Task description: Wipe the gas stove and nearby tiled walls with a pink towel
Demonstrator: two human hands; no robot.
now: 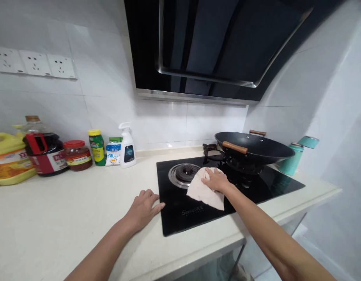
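Observation:
A pale pink cloth [205,191] lies spread over the black glass gas stove [180,222], just right of the left burner [184,175]. Pressed onto the cloth is my right hand [216,179], its fingers bunching the fabric a little. My left hand [144,208] rests on the countertop at the stove's left edge, holding nothing. Its thumb reaches onto the glass and its fingers are slightly bent. A black wok [253,146] with wooden handles sits on the right burner. Beside the left burner, toward the wall, stands a black pan support [214,152].
Along the wall on the left stand a white spray bottle [128,146], a salt bag [113,154], a green yellow-capped container [96,148], a red-lidded jar [78,155] and large bottles [46,152]. A range hood [204,47] hangs above. A teal canister [291,160] stands behind the wok.

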